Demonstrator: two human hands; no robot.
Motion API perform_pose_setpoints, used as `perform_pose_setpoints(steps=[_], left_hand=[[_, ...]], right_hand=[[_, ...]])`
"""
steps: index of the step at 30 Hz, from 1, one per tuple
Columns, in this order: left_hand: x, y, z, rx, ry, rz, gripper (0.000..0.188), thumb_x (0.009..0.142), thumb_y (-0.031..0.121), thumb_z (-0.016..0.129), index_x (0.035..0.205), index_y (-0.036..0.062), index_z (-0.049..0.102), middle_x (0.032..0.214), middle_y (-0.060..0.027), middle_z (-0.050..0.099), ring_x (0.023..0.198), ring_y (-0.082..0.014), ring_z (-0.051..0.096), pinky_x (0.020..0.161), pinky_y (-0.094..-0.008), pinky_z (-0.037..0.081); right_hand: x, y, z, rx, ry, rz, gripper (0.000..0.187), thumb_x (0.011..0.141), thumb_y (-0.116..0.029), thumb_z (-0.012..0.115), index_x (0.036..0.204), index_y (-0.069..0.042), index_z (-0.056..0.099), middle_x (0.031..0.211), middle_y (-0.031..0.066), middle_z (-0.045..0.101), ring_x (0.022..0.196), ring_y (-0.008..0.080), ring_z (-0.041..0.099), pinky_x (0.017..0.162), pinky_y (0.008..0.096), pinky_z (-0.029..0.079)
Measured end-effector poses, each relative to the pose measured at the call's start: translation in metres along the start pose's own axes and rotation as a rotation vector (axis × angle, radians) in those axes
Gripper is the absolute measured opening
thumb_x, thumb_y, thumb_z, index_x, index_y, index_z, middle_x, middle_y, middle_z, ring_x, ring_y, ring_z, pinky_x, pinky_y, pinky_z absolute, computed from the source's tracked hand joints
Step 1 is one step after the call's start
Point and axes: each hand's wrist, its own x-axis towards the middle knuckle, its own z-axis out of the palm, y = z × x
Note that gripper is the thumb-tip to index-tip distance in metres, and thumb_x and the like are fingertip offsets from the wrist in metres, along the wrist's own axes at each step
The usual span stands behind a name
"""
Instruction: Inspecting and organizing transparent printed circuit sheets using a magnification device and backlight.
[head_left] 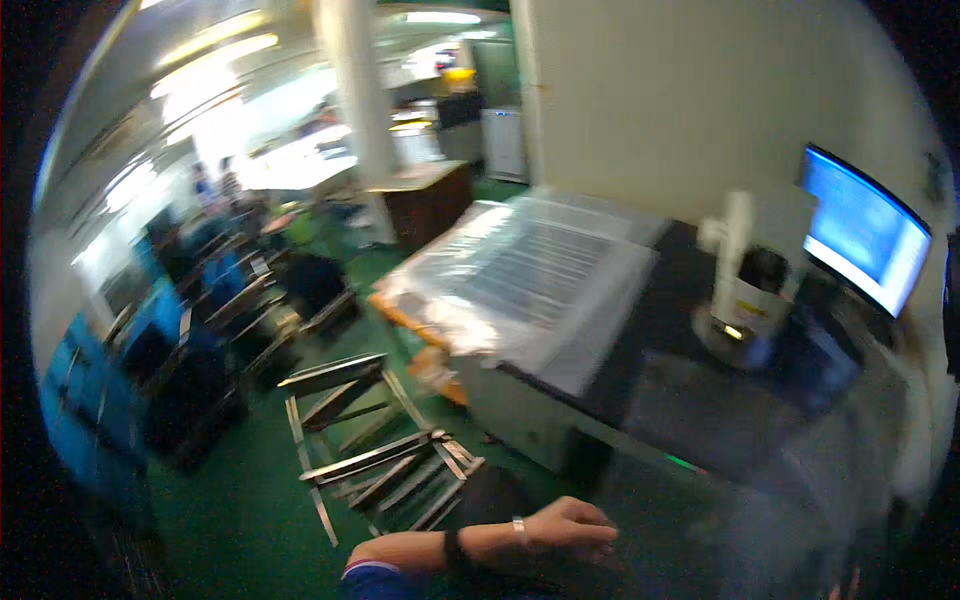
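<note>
My left hand (570, 526) reaches in from the lower edge, with a blue sleeve, a dark band on the forearm and a light bracelet at the wrist. Its fingers are curled and somewhat blurred, and nothing shows in them. The hand is in front of a dark-topped desk (655, 365), apart from it. On the desk lies a flat stack wrapped in clear plastic (540, 265). Beside the stack stands a pale upright device (735, 255) with a dark round part, near a lit monitor (865, 230). My right hand is out of view.
A bare slatted frame (370, 465) stands on the green floor left of my hand. Several blue-backed chairs (90, 400) line the left side. Farther off are a white pillar (358, 110), a brown cabinet (430, 210) and blurred people (228, 180).
</note>
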Motion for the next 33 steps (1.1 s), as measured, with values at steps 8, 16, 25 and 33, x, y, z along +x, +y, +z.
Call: perform_pose_setpoints(steps=[8,16,25,33], left_hand=[[0.007,0.017,0.011,-0.110,0.011,-0.074,0.028,0.078,0.005,0.062,0.101,-0.0073,0.053,0.090,-0.0149,0.063,0.081,-0.0184,0.062,0.071,-0.0276,0.051],[0.029,0.018,0.024,-0.168,-0.040,0.028,0.041,0.073,-0.003,0.064,0.109,-0.0063,0.046,0.096,-0.0166,0.061,0.086,-0.0201,0.061,0.073,-0.0282,0.050],[0.027,0.023,0.022,-0.202,-0.215,-0.290,0.021,0.082,0.007,0.057,0.100,-0.0038,0.056,0.089,-0.0134,0.062,0.085,-0.0188,0.060,0.075,-0.0296,0.050],[0.031,0.029,0.023,-0.159,-0.156,-0.284,0.025,0.082,0.014,0.059,0.096,-0.0068,0.056,0.086,-0.0153,0.063,0.077,-0.0188,0.063,0.065,-0.0267,0.053]], right_hand=[[0.049,0.066,-0.079,0.049,0.189,-0.072,0.057,0.076,-0.013,0.059,0.127,-0.006,0.036,0.104,0.0096,0.055,0.074,0.0160,0.056,0.058,0.0236,0.046],[0.020,0.064,-0.098,0.172,0.258,-0.109,0.052,0.076,-0.005,0.057,0.124,-0.006,0.039,0.105,0.0115,0.055,0.085,0.0175,0.058,0.063,0.0254,0.049],[0.028,0.057,-0.102,0.158,0.237,-0.022,0.050,0.078,-0.004,0.055,0.125,-0.006,0.039,0.109,0.0138,0.053,0.089,0.0206,0.057,0.067,0.0274,0.050],[0.040,0.072,-0.110,0.226,0.305,-0.085,0.051,0.077,-0.002,0.057,0.125,-0.003,0.038,0.100,0.0139,0.058,0.087,0.0207,0.058,0.073,0.0309,0.049]])
